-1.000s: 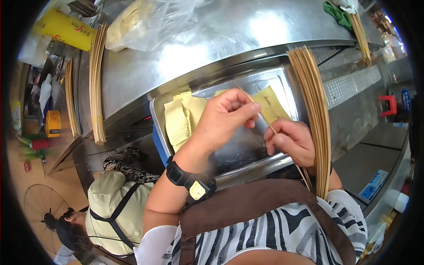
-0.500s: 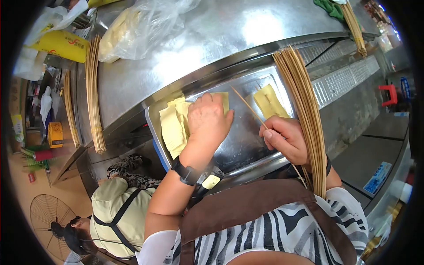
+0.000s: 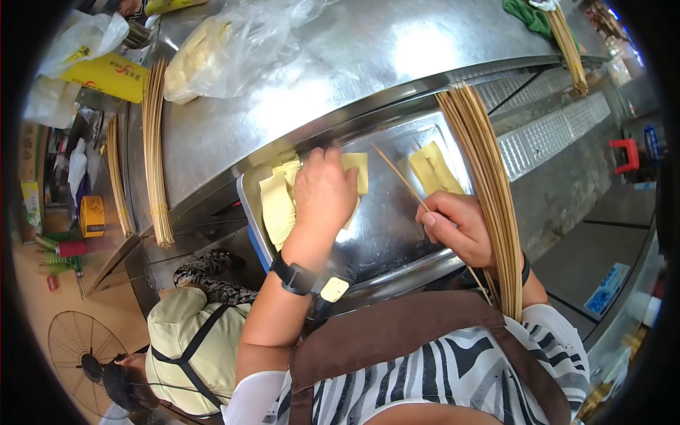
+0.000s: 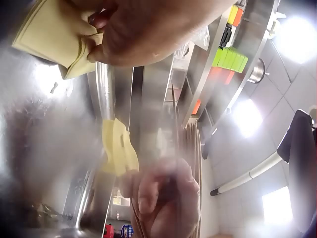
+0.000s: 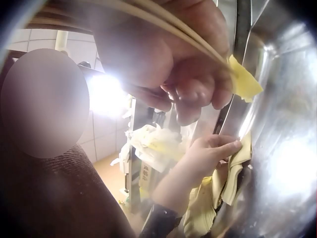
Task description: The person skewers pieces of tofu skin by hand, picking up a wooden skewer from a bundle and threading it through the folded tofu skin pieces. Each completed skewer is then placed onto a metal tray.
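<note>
In the head view my left hand [image 3: 326, 188] reaches over the left part of a metal tray [image 3: 397, 244]. Its thumb and fingers pinch a thin yellow tofu sheet [image 3: 359, 173], and the left wrist view shows that sheet [image 4: 52, 32] at the fingertips. Beside this hand lies a fanned stack of tofu sheets [image 3: 276, 205]. My right hand [image 3: 457, 227] grips a bamboo skewer [image 3: 397, 172], its bare point slanting up over the tray. Another yellow piece [image 3: 433, 170] sits at the tray's right end, beyond the right hand.
A tall bundle of bamboo skewers [image 3: 482, 156] leans beside my right wrist. On the steel counter [image 3: 340, 64] behind the tray are a clear plastic bag [image 3: 234, 49] and another skewer bundle [image 3: 154, 156]. A person in a light top [image 3: 188, 340] is at lower left, near a fan [image 3: 78, 350].
My left hand has left the skewer near the right hand and moved left to the tofu sheets, where it now pinches one. The right hand keeps its hold on the skewer.
</note>
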`<state>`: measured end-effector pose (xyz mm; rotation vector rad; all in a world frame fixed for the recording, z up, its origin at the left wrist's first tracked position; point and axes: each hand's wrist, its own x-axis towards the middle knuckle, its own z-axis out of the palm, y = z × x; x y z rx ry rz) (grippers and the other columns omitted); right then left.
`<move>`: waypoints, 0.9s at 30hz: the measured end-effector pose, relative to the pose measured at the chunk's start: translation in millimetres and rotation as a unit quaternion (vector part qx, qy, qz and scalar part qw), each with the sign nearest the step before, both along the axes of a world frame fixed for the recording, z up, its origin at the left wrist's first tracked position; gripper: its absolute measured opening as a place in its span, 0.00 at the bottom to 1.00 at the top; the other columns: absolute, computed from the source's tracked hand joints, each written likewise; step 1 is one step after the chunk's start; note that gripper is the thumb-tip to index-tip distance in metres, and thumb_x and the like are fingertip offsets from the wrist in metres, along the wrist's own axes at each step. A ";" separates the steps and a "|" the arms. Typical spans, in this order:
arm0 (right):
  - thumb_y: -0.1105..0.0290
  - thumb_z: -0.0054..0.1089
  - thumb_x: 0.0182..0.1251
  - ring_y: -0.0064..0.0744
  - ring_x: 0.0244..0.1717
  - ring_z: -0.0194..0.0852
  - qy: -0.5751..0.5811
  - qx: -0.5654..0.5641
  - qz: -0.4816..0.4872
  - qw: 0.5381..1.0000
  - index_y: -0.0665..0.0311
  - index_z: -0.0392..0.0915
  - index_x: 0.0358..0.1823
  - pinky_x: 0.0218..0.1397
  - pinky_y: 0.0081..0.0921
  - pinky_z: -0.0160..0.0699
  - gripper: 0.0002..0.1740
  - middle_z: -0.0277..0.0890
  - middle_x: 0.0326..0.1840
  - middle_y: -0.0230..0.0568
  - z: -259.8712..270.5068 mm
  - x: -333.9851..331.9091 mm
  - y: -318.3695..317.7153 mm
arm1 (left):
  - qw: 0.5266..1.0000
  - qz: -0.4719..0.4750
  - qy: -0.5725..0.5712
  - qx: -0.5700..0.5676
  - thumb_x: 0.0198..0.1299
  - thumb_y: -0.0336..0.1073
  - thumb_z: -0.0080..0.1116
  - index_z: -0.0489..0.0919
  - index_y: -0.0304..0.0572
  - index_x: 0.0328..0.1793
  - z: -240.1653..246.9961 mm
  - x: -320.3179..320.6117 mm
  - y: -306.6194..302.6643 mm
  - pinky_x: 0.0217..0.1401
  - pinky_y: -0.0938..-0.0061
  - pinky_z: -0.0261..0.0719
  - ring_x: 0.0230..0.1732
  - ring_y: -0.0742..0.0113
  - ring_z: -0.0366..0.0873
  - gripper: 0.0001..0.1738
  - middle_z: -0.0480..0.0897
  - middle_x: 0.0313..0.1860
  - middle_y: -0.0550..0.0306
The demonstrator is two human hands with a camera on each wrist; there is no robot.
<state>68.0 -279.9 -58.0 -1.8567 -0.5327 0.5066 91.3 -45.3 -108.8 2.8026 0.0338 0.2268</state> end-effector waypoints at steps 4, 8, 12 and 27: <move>0.66 0.49 0.76 0.31 0.24 0.71 0.007 0.001 -0.005 1.000 0.67 0.75 0.37 0.31 0.30 0.69 0.12 0.71 0.22 0.39 0.8 -0.3 -1.4 | 0.998 -0.009 0.028 -0.047 0.55 0.34 0.66 0.81 0.43 0.49 2.8 -0.6 3.1 0.49 0.58 0.79 0.47 0.47 0.81 0.15 0.81 0.46 0.50; 0.66 0.49 0.76 0.32 0.24 0.70 0.008 0.007 -0.009 1.000 0.67 0.74 0.37 0.31 0.31 0.69 0.12 0.70 0.22 0.39 -2.5 0.0 -3.3 | 0.996 -0.001 0.014 -0.091 0.55 0.30 0.65 0.80 0.43 0.45 5.3 -1.0 3.4 0.46 0.59 0.79 0.44 0.47 0.82 0.11 0.82 0.44 0.51; 0.66 0.50 0.76 0.33 0.24 0.70 0.011 0.005 -0.007 1.000 0.67 0.74 0.38 0.32 0.31 0.68 0.12 0.70 0.22 0.40 -1.8 0.6 -2.8 | 0.995 -0.015 -0.029 -0.096 0.54 0.29 0.65 0.79 0.42 0.41 3.9 -1.4 5.4 0.45 0.59 0.79 0.43 0.48 0.81 0.09 0.82 0.45 0.53; 0.67 0.50 0.76 0.27 0.24 0.70 0.019 -0.002 -0.008 1.000 0.68 0.75 0.39 0.32 0.27 0.69 0.11 0.70 0.22 0.37 3.2 2.4 -4.9 | 0.896 0.004 0.041 -0.442 0.65 0.29 0.62 0.77 0.40 0.44 12.4 -4.5 2.3 0.37 0.79 0.77 0.37 0.73 0.82 0.05 0.84 0.38 0.60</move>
